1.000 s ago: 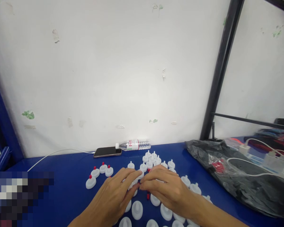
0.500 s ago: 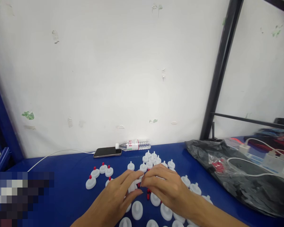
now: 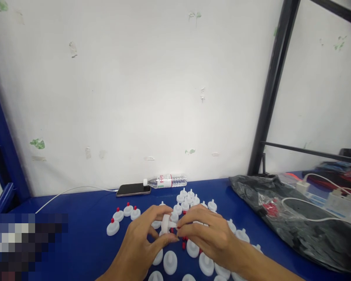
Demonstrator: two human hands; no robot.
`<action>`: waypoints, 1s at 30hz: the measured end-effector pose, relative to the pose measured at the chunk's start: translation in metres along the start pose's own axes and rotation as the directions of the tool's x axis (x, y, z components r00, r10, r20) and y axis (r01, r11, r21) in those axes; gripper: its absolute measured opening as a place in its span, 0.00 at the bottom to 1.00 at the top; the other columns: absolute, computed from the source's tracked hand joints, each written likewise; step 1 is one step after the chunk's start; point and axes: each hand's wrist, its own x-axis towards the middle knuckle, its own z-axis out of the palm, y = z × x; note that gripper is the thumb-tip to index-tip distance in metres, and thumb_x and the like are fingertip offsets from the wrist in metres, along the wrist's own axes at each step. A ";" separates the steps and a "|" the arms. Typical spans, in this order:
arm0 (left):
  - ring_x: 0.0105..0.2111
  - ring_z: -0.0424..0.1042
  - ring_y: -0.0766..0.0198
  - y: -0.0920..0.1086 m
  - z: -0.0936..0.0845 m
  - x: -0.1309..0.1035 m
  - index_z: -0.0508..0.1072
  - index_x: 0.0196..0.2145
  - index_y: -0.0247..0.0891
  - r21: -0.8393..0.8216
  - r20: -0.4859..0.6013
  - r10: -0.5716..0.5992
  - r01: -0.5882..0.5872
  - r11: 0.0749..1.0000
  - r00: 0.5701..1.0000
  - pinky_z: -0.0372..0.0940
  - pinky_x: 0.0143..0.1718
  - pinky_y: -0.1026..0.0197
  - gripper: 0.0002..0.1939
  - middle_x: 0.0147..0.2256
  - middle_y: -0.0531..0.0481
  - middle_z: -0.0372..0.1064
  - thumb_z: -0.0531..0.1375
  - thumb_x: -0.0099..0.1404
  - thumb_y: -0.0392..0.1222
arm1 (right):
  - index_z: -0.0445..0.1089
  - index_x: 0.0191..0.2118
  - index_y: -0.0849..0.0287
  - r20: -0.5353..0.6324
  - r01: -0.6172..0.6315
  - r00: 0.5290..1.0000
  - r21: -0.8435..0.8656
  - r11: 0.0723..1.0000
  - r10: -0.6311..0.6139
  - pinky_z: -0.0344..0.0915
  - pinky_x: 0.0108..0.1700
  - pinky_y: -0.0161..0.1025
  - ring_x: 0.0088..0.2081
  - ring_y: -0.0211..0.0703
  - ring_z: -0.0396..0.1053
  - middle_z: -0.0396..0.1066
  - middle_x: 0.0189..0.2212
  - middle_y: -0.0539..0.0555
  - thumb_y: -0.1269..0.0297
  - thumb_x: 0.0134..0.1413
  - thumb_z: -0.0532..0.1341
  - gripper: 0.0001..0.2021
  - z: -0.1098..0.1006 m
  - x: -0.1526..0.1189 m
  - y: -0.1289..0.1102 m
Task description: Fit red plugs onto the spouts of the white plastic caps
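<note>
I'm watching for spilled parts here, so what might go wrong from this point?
The held cap could slip, as the left hand has it tilted on its side. The right hand might topple white caps standing close by. Loose red tips near the hands could get scattered.

The single head-worn view looks out from above the near side of the blue table (image 3: 84, 238), facing 12 o'clock and tipped down. It sits within arm's reach of both hands (image 3: 152, 234) at 6 o'clock, with the wall (image 3: 146, 97) filling 12.
</note>
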 end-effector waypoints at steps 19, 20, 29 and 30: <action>0.29 0.74 0.65 0.023 0.006 -0.006 0.75 0.52 0.41 -0.210 0.167 -0.111 0.145 0.967 0.980 0.72 0.31 0.63 0.23 0.46 0.46 0.77 0.63 0.58 0.40 | 0.69 0.49 0.59 0.065 0.065 0.996 -0.023 0.998 -0.064 0.66 0.41 0.36 0.38 0.36 0.72 0.76 0.36 0.53 0.77 0.67 0.54 0.11 0.004 0.003 -0.005; 0.28 0.74 0.65 0.023 0.007 -0.006 0.76 0.51 0.41 -0.207 0.175 -0.091 0.126 0.970 0.980 0.72 0.31 0.63 0.23 0.44 0.47 0.77 0.63 0.56 0.37 | 0.69 0.48 0.59 0.074 0.063 0.995 -0.031 0.997 -0.061 0.66 0.41 0.37 0.37 0.36 0.71 0.76 0.37 0.53 0.77 0.67 0.53 0.11 0.004 0.003 -0.005; 0.22 0.68 0.70 0.038 0.004 0.000 0.82 0.44 0.43 -0.149 0.237 0.027 0.009 0.989 0.971 0.66 0.21 0.70 0.23 0.35 0.52 0.79 0.60 0.51 0.30 | 0.71 0.42 0.60 0.104 0.115 0.989 -0.108 0.987 -0.104 0.61 0.36 0.38 0.33 0.37 0.65 0.74 0.35 0.53 0.77 0.67 0.53 0.11 0.003 0.002 -0.004; 0.23 0.68 0.70 0.038 0.004 0.000 0.83 0.43 0.43 -0.142 0.251 0.035 0.001 0.990 0.967 0.66 0.20 0.70 0.23 0.34 0.53 0.79 0.59 0.51 0.29 | 0.71 0.42 0.60 0.104 0.117 0.989 -0.115 0.986 -0.106 0.60 0.35 0.38 0.32 0.37 0.64 0.74 0.34 0.52 0.77 0.67 0.53 0.11 0.003 0.002 -0.004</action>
